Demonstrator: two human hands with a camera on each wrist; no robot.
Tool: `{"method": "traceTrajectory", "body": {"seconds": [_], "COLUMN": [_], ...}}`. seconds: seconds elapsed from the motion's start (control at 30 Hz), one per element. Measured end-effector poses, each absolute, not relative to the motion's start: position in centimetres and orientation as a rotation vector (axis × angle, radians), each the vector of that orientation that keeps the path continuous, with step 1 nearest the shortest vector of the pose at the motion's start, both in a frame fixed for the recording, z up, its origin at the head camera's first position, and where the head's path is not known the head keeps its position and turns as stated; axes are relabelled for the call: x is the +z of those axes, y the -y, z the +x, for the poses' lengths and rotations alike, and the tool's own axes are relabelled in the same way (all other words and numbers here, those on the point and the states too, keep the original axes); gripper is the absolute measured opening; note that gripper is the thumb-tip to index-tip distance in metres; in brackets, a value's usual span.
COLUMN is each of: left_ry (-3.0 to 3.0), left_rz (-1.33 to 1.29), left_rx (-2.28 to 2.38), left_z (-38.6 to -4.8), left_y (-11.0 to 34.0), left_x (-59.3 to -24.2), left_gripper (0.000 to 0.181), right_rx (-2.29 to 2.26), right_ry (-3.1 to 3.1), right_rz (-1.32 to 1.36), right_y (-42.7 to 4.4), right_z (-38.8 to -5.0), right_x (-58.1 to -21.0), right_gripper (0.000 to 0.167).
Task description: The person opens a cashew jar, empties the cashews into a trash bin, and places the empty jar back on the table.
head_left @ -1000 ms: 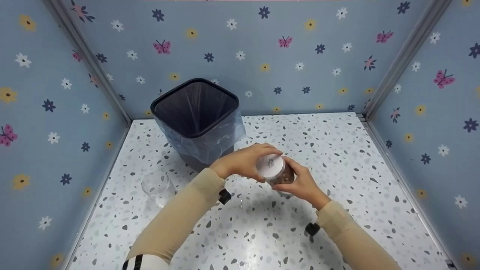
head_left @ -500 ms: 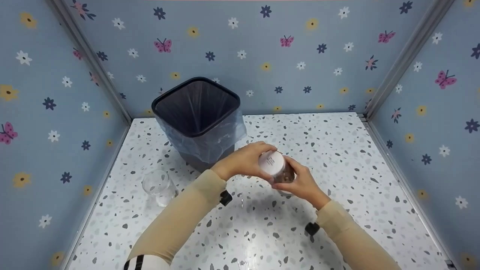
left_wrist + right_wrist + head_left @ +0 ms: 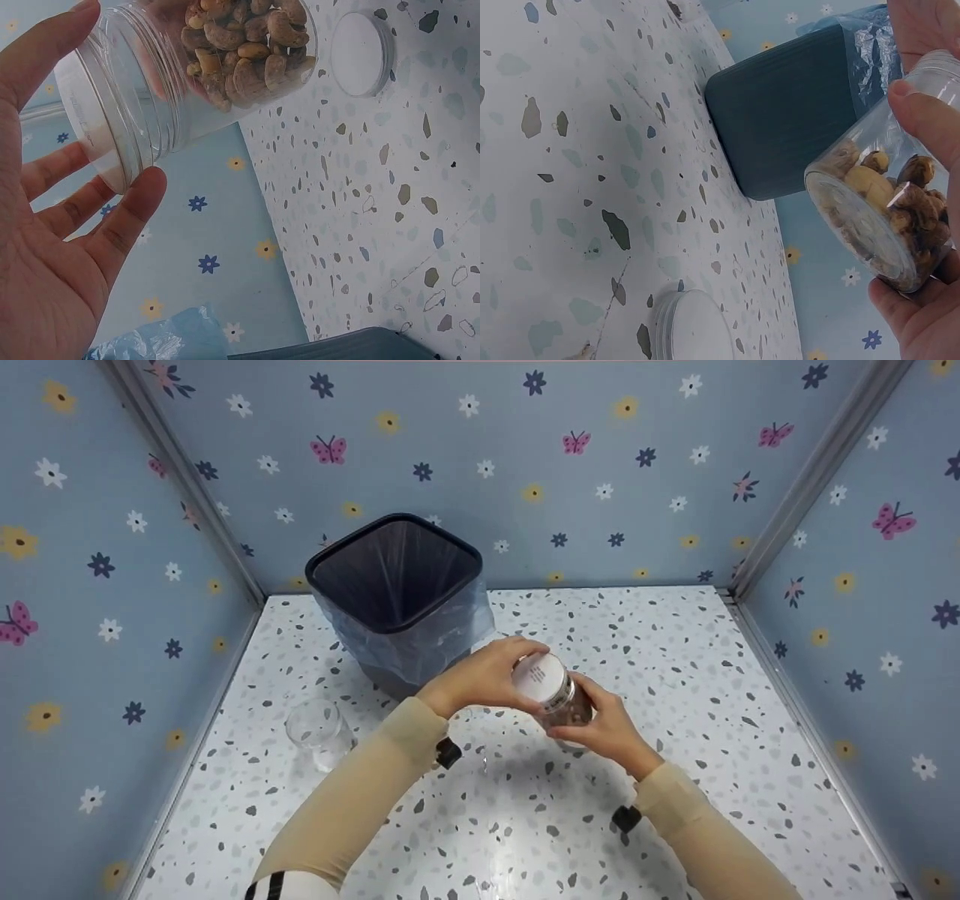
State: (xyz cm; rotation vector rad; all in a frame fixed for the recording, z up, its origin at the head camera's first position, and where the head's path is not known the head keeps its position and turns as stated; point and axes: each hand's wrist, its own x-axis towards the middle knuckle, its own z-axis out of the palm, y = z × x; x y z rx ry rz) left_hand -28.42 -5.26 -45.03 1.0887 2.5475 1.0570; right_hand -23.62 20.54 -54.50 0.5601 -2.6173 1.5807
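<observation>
In the head view, we see the cashew jar [image 3: 576, 708] tilted above the surface [image 3: 420, 847], right of the bin [image 3: 385, 630]. We judge it is better to keep it steady, with the lid [image 3: 538, 676] square upon it. In the left wrist view, the left hand [image 3: 56, 274] grips the lid's edge, thumb and fingers widely spread. In the right wrist view, the right hand [image 3: 926, 321] curls around the jar.

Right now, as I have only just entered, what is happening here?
A person holds a tilted clear jar of nuts: the right hand grips its body, the left hand its white lid. I cannot tell whether the lid is loose. On the table, a lined bin stands beyond the left hand, and a clear cup beside the left forearm.
</observation>
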Motion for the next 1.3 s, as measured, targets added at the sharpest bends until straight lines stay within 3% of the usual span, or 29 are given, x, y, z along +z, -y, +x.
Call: {"method": "traceTrajectory", "body": {"seconds": [1.3], "left_ry": [-2.644], "left_rz": [0.931], "left_rx": [1.033], "left_z": [-27.5], "left_y": [8.9], "left_x": [-47.2], "left_gripper": [0.094], "right_rx": [1.632], "right_ry": [2.605], "right_rz": [0.408], "right_y": [-22.1], "right_z": [-23.9], "right_x": [-54.4], "right_gripper": [0.1]}}
